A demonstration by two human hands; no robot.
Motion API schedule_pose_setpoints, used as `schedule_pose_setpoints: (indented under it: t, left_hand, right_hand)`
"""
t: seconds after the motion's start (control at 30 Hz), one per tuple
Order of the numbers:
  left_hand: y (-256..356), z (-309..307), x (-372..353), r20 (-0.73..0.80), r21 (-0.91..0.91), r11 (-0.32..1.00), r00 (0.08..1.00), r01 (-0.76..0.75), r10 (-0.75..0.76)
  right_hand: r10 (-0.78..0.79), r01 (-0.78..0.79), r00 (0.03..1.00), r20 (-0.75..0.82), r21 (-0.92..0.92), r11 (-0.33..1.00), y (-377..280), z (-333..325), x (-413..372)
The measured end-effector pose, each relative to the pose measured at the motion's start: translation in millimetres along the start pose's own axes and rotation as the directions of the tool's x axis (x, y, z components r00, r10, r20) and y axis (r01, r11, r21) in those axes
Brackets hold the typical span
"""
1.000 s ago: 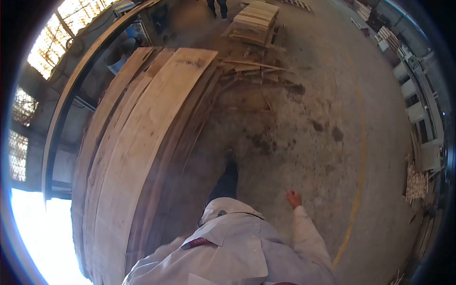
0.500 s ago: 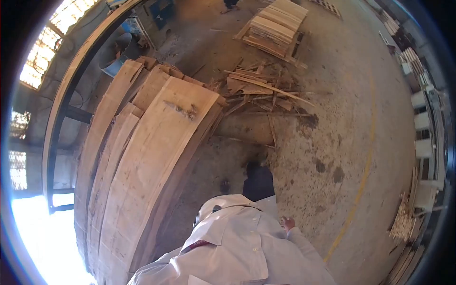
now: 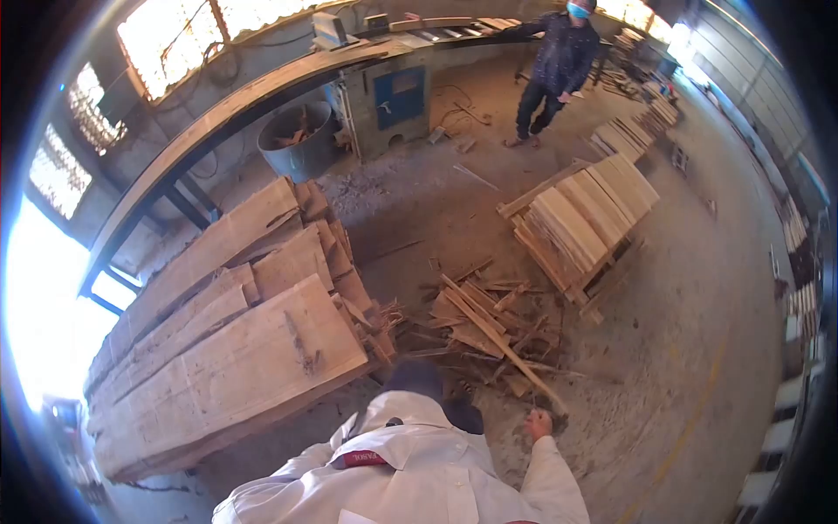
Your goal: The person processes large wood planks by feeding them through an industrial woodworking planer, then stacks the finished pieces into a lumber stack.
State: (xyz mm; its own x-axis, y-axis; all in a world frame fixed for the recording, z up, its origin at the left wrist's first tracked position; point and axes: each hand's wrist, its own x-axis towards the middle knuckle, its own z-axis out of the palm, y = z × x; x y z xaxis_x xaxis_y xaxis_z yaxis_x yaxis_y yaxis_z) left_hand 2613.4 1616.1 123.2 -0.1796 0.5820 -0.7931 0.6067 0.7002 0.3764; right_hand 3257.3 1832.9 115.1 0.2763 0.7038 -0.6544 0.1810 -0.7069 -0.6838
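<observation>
A: Where is your right hand (image 3: 539, 423)? It is out in front of your jacket (image 3: 419, 458), just beside the near end of the long strip (image 3: 515, 358); its fingers look curled in, but I cannot tell whether they pinch anything, nor whether they touch the wood.

B: And your left hand is out of view; you show only the sleeve (image 3: 301, 463) on that side, nearest the stacked slabs (image 3: 253, 358), so I cannot tell its grip.

A: The strip lies aslant across the scrap pile (image 3: 464, 332), between those slabs and the boards (image 3: 580, 214) on the floor beyond; how would it handle for you?

B: Light for its length, I judge, and fairly stiff, with perhaps a little spring; it is thin, so it could snap if you wrenched it, and the rough edges may splinter into your bare skin.

A: Best hold, then?

B: Near its middle for balance, your fingers round both edges; the near end is easier for you to reach, though the far end would probably droop and drag on the scraps.
</observation>
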Motion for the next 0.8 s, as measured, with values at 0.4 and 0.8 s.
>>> schedule_pose_setpoints:
  t: [0.4, 0.8]
  left_hand:
    - [239.0, -47.5, 130.3, -0.129, -0.392, 0.92, 0.988, 0.028, -0.085]
    - [386.3, -274.2, 460.3, -0.14, -0.197, 0.98, 0.988, 0.032, -0.061]
  right_hand:
    - [-0.139, 0.148, 0.964, 0.228, -0.024, 0.989, -235.6, 58.4, 194.2]
    - [0.124, -0.111, 0.963, 0.24, -0.07, 0.991, -518.2, 232.0, 474.1]
